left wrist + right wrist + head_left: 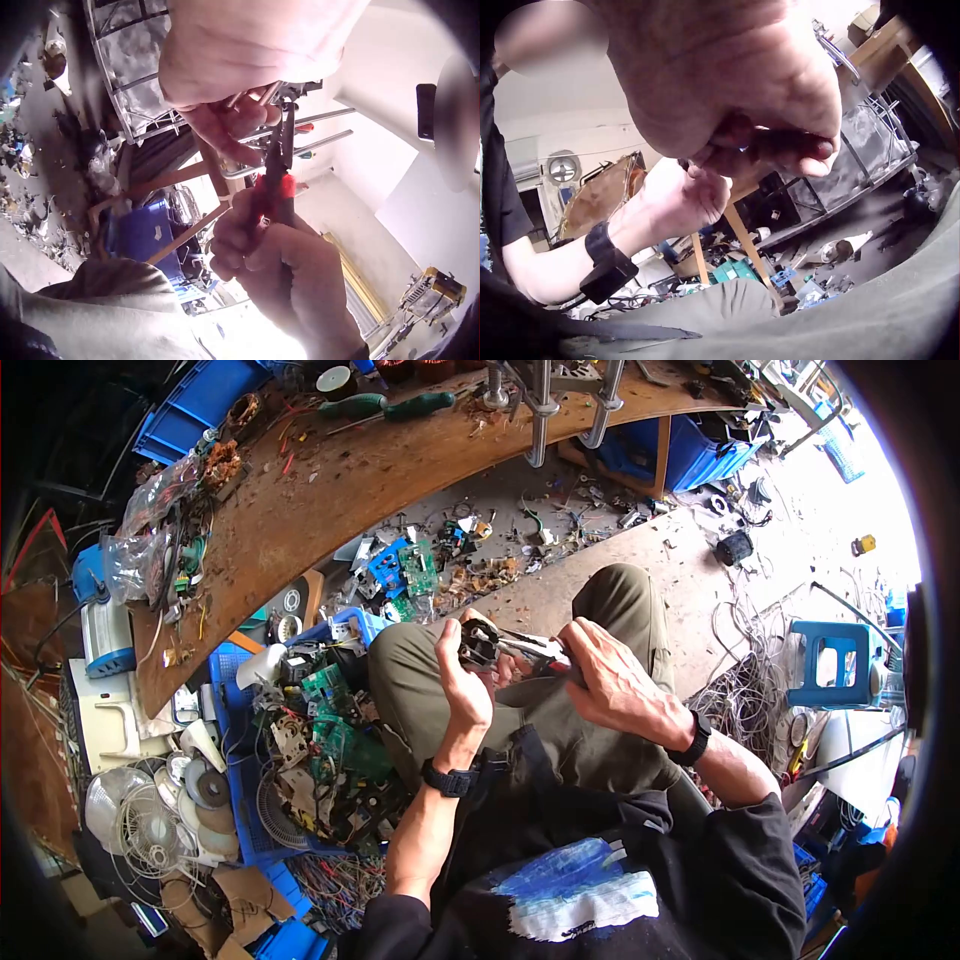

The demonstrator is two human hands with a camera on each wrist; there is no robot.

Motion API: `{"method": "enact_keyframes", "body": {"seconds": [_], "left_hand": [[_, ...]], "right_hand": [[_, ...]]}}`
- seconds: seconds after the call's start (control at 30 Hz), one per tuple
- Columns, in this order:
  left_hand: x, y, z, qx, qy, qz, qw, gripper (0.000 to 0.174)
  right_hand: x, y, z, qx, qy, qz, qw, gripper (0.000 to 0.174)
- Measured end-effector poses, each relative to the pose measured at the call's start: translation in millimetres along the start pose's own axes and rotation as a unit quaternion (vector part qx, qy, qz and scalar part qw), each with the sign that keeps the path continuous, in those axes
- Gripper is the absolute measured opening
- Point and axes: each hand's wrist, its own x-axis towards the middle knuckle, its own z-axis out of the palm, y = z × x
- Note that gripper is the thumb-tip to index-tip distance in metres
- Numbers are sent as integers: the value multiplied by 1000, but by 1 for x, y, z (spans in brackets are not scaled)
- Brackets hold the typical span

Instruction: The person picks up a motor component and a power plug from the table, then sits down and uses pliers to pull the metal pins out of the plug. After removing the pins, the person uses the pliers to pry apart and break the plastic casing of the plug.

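Observation:
In the head view my left hand (464, 685) grips a small dark round part (480, 644) with metal pieces in it, held up over the lap. My right hand (618, 678) is curled round the handles of a pair of pliers (538, 647). Their tips point left and meet the part's right side. From the left wrist, the pliers (280, 154) show dark jaws and red-and-black handles, with the jaws right at the part beneath my left fingers (232, 124). In the right wrist view the right hand (742, 90) hides most of the tool.
A curved wooden bench (300, 510) stands ahead, bearing green-handled screwdrivers (420, 405) and metal rods. Circuit boards (345, 745) fill a blue crate (240, 800) at the left. Scrap litters the floor. On the right are tangled wires (745, 670) and a blue stool (838, 660).

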Motion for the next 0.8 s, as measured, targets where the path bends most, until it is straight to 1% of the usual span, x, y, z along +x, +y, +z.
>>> {"method": "enact_keyframes", "body": {"seconds": [0.1,0.17,0.2,0.23,0.27,0.3,0.33,0.37,0.4,0.43,0.47,0.5,0.53,0.57,0.6,0.63,0.67,0.7,0.77,0.8], "left_hand": [[2,-3,2,3,-16,-3,1000,53],[5,-1,1,-33,-30,-45,998,54],[8,1,-1,-32,-30,-46,998,54],[10,4,-5,-51,-85,-91,991,54],[13,7,-9,-71,-139,-135,978,54],[16,7,-12,-71,-139,-136,978,54],[21,7,-16,-111,-172,-172,963,55],[23,7,-19,-151,-205,-208,944,56],[22,9,-19,-126,-194,-183,956,54],[21,9,-21,-125,-192,-184,956,54],[21,9,-23,-133,-188,-146,962,54],[20,13,-21,-140,-184,-106,967,53],[14,18,-18,-47,-143,-55,987,50],[13,18,-19,-45,-141,-56,987,50],[14,16,-22,29,-145,24,989,47],[14,15,-24,103,-148,104,978,44],[15,13,-30,121,-163,127,971,42],[14,14,-30,122,-162,126,971,42],[12,17,-30,237,-117,162,951,43],[15,20,-41,293,-160,198,922,41]], "right_hand": [[2,10,8,3,5,-1,1000,32],[4,15,7,2,5,5,1000,31],[6,17,5,34,-37,17,999,26],[6,19,4,68,-79,30,994,21],[5,20,4,70,-80,33,994,21],[6,22,4,153,-116,34,981,19],[8,24,3,235,-151,34,960,17],[11,25,-1,236,-151,34,959,17],[14,25,-7,439,-227,165,854,12],[16,26,-11,609,-286,283,684,8],[16,31,-8,669,-271,281,632,10],[23,32,-12,579,-290,227,728,16],[20,27,-18,470,-253,237,811,22],[19,20,-24,353,-211,241,879,29],[15,25,-19,354,-212,240,879,29],[10,36,-10,220,-126,95,963,36],[6,42,-4,74,-33,-54,995,43],[5,37,-6,76,-33,-54,995,43],[2,20,-19,93,-94,1,991,44],[1,15,-21,94,-106,10,990,45]]}}
